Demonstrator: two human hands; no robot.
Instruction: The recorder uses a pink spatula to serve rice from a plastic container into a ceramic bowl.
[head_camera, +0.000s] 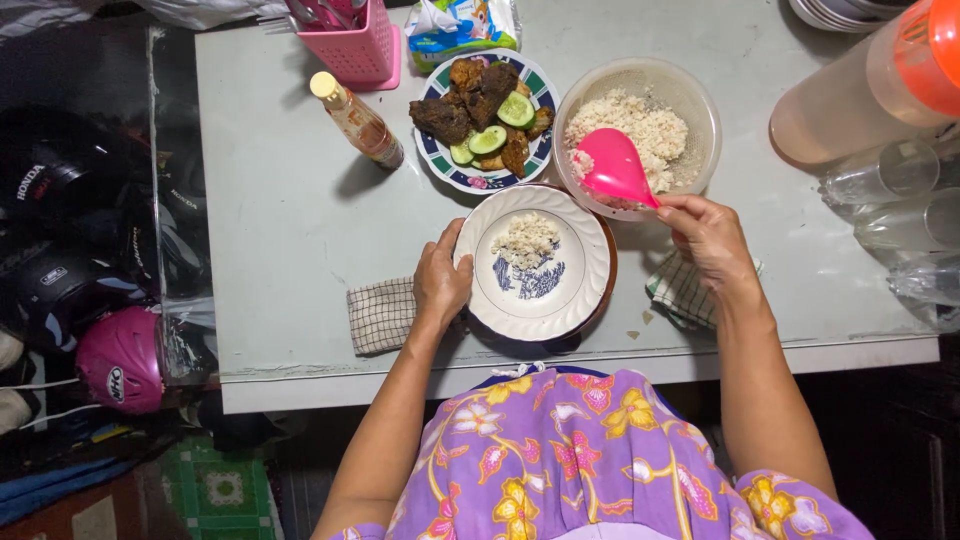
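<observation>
Right hand (708, 232) grips the handle of a pink rice paddle (612, 166), blade dipped in the clear plastic bowl of rice (640, 130) at upper centre of frame; left hand (440, 280) curls closed on the rim of a white plate w/ blue motif (545, 262), centre frame, a small mound of rice already on it. Done well, judging by the layout: keep plate pinned, scoop modest loads, carry low over the short gap btwn bowl & plate. Pale grey tabletop (290, 230) also bears a plate of fried pieces w/ cucumber slices (487, 118), sauce bottle (357, 122), pink utensil caddy (352, 42), checked cloths (382, 314); helmets (118, 358) sit in the dim room at lower left.
</observation>
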